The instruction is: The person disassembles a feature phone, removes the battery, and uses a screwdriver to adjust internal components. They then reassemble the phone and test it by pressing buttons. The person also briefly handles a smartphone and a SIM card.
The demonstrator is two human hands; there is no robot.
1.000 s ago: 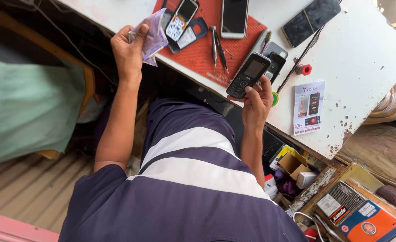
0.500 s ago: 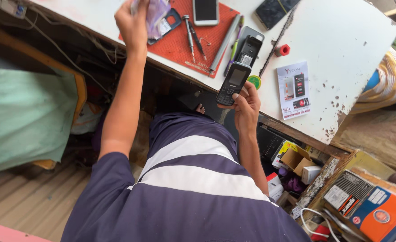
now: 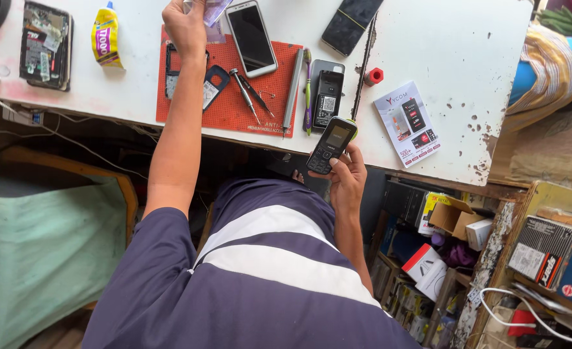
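Note:
My right hand (image 3: 345,173) grips a small black keypad phone (image 3: 330,143) at the near edge of the white table (image 3: 467,58), its screen facing up. My left hand (image 3: 185,26) is stretched out over the red work mat (image 3: 269,97) and pinches a crumpled purple plastic wrapper (image 3: 213,9) at the top of the view. Just right of that hand lies a white smartphone (image 3: 251,37). Under the left wrist rests a dark phone frame (image 3: 169,68).
The mat holds screwdrivers (image 3: 247,90), a grey pen-like tool (image 3: 292,90) and a black battery cover (image 3: 328,94). A yellow glue tube (image 3: 107,35), opened phone (image 3: 46,44), black smartphone (image 3: 352,24), red cap (image 3: 374,76) and leaflet (image 3: 407,123) lie around. Boxes (image 3: 454,220) crowd shelves on the right.
The view has swung so that more of the table shows. My left hand reached farther across the mat with the wrapper; my right hand with the keypad phone drew back to the table's near edge.

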